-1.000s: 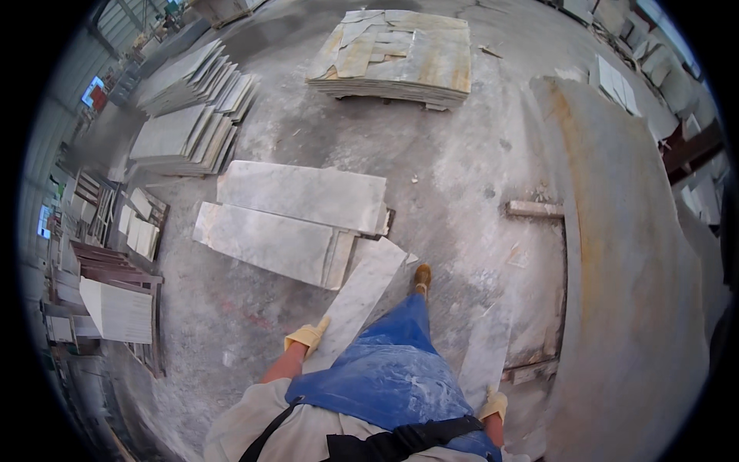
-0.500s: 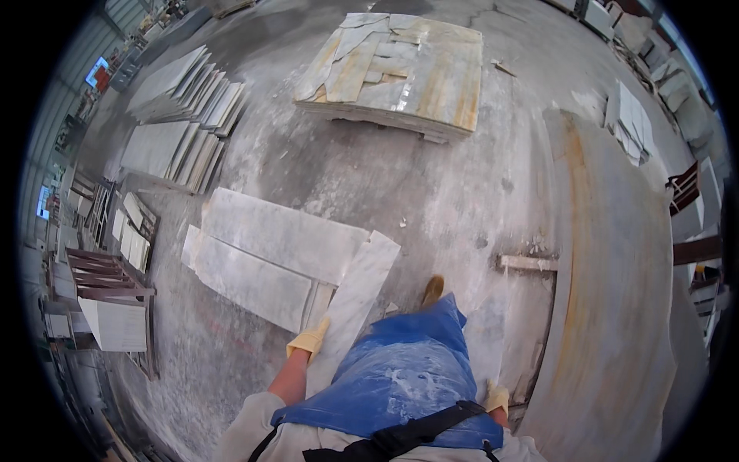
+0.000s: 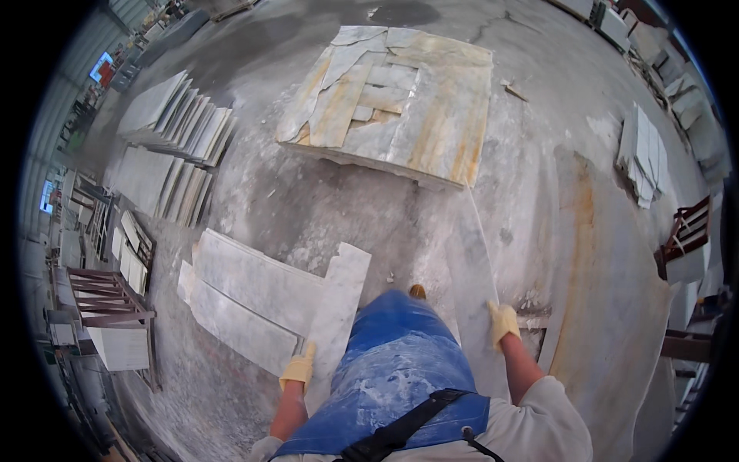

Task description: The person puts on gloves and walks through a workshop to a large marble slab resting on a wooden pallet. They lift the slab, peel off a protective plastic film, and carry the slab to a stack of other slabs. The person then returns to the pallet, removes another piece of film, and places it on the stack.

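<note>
Pale grey, one stone strip (image 3: 344, 289) is at my left side and another strip (image 3: 469, 273) at my right, perhaps so that the weight is balanced. My left hand (image 3: 297, 372) is curled round the first one's outer edge, seen over low slabs (image 3: 242, 269), and my right hand (image 3: 504, 323) grips the other's outer edge.

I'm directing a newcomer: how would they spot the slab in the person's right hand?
From the blue apron, look right to the gloved right hand, which grips a narrow grey slab. Its far tip points toward the stone stack; unlike the broad slab farther right, it shows no rust colour.
</note>
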`<action>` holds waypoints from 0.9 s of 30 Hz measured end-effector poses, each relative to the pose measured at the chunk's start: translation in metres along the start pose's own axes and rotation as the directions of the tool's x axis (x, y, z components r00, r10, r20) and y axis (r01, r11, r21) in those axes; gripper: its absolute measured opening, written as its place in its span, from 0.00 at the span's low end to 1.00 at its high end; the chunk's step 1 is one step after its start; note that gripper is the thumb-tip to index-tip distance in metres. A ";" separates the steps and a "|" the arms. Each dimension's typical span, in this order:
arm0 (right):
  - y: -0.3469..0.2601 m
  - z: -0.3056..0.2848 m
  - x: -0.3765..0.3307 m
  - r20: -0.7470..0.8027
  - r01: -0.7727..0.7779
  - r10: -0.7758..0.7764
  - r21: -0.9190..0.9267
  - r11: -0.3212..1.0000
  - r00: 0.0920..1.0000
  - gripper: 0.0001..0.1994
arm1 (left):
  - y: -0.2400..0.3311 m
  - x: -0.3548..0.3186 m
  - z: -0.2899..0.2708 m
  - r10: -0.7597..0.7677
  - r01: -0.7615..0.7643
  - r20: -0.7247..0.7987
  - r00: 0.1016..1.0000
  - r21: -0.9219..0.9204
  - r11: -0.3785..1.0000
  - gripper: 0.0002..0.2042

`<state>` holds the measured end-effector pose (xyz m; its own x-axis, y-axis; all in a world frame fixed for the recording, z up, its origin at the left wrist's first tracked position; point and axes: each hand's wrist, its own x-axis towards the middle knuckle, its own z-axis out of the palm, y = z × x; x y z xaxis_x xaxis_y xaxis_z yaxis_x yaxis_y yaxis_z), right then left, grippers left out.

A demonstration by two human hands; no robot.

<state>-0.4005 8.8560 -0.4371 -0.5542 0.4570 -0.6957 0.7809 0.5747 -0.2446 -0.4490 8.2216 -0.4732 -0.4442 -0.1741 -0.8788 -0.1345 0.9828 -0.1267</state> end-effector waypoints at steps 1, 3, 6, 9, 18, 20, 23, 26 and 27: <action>-0.041 -0.028 0.037 -0.009 -0.169 0.174 0.204 0.964 0.985 0.31 | 0.016 0.010 -0.021 0.029 -0.029 -0.002 1.000 0.018 0.999 0.42; -0.110 -0.073 0.100 -0.072 -0.191 0.214 0.239 0.952 0.974 0.32 | 0.067 0.006 -0.099 0.102 -0.102 0.000 0.995 0.067 0.993 0.42; -0.183 -0.100 0.222 -0.121 -0.028 0.063 0.268 0.963 0.991 0.33 | 0.104 0.044 -0.173 0.122 -0.122 -0.006 0.992 0.063 0.991 0.43; -0.284 -0.124 0.314 -0.176 0.004 0.040 0.243 0.970 0.984 0.32 | 0.126 0.115 -0.254 0.066 -0.063 0.078 0.995 -0.038 0.997 0.39; -0.585 -0.133 0.580 -0.235 0.003 0.073 0.309 0.951 0.969 0.28 | 0.123 0.339 -0.564 0.028 -0.022 0.059 0.998 -0.094 0.995 0.35; -0.650 -0.135 0.642 -0.500 0.247 -0.050 0.337 0.909 0.865 0.28 | 0.136 0.371 -0.634 0.009 -0.006 0.042 0.999 -0.076 0.997 0.36; -0.745 -0.162 0.727 -0.427 0.129 -0.031 0.203 0.971 0.904 0.28 | 0.160 0.431 -0.712 -0.049 0.051 0.064 0.997 -0.040 0.998 0.37; -0.818 -0.173 0.820 -0.335 0.050 -0.022 0.076 0.996 0.942 0.29 | 0.171 0.501 -0.772 -0.051 0.054 0.102 0.994 -0.025 0.998 0.38; -0.843 -0.174 0.856 -0.340 0.069 -0.047 0.053 0.996 0.939 0.30 | 0.184 0.520 -0.799 -0.050 0.052 0.104 0.993 -0.022 0.998 0.38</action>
<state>-1.5829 8.8811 -0.7084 -0.6555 0.6325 -0.4126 0.7547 0.5686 -0.3273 -1.4127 8.2620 -0.5855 -0.3425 -0.2154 -0.9145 -0.1771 0.9707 -0.1624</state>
